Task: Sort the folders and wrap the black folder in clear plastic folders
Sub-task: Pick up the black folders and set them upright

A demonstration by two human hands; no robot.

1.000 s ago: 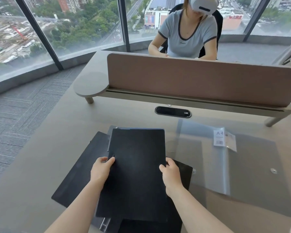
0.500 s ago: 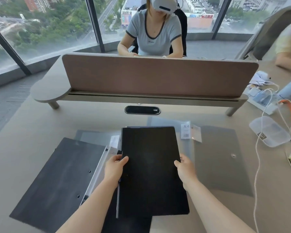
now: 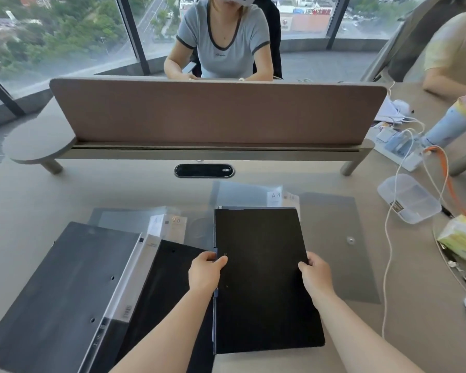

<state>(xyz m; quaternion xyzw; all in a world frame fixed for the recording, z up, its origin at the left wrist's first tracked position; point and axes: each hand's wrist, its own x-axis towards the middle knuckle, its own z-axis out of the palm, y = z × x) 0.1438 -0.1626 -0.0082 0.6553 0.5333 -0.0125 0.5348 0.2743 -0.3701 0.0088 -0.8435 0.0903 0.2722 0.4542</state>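
Observation:
I hold a closed black folder (image 3: 264,278) by both long edges: my left hand (image 3: 205,270) grips its left edge, my right hand (image 3: 314,273) its right edge. It lies over a clear plastic folder (image 3: 331,232) with an A4 label on the desk's right half. To the left an open black folder (image 3: 65,289) lies spread flat, with a second black cover (image 3: 162,286) beside it. Another clear plastic folder (image 3: 135,219) with a label pokes out behind those.
A brown divider panel (image 3: 215,111) on a raised shelf crosses the desk ahead, with a person seated behind it. A cable port (image 3: 203,170) sits in front. At the right are a plastic box (image 3: 409,197), white and orange cables (image 3: 388,238) and a tissue pack (image 3: 463,238).
I have carried the black folder to the right, off the open folder and onto the clear plastic folder. Both hands keep their grip on its edges. My head view has shifted right.

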